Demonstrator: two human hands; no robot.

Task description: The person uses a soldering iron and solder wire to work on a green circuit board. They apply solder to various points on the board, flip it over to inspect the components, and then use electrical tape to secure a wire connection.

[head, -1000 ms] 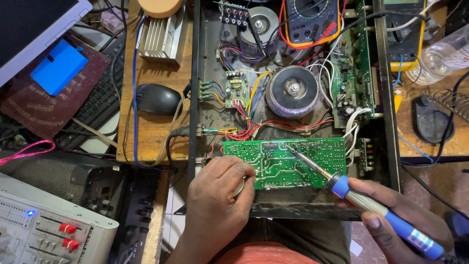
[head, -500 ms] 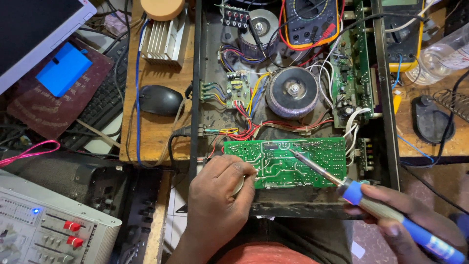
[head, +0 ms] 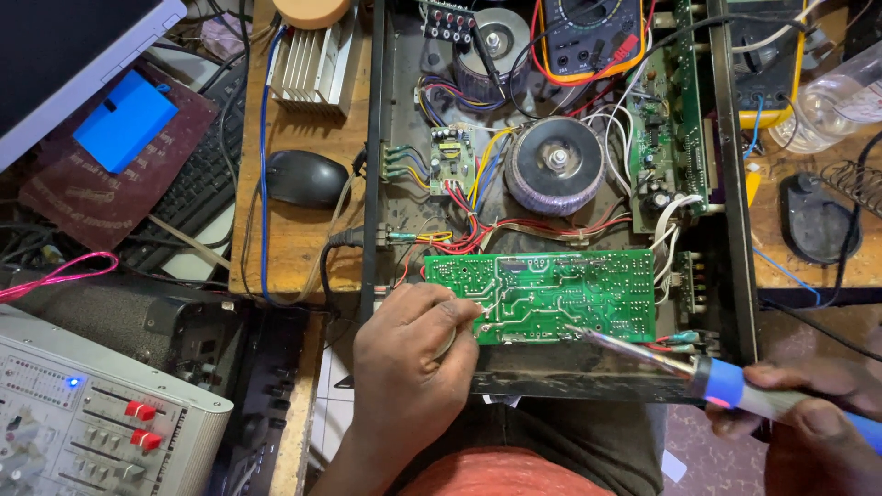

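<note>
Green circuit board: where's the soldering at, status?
Done: the chassis is open and the green circuit board is turned solder side up at its front edge. In hand: the left hand rests on the board's left end, feeding thin solder wire; the right hand holds the blue-handled soldering iron, tip at the board's lower edge. Left: which joints are finished is too small to tell.

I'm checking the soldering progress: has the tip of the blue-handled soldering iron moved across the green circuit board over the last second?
Yes. The blue-handled soldering iron has drawn back toward the green circuit board's lower right edge; its tip sat nearer the board's middle before.
</note>
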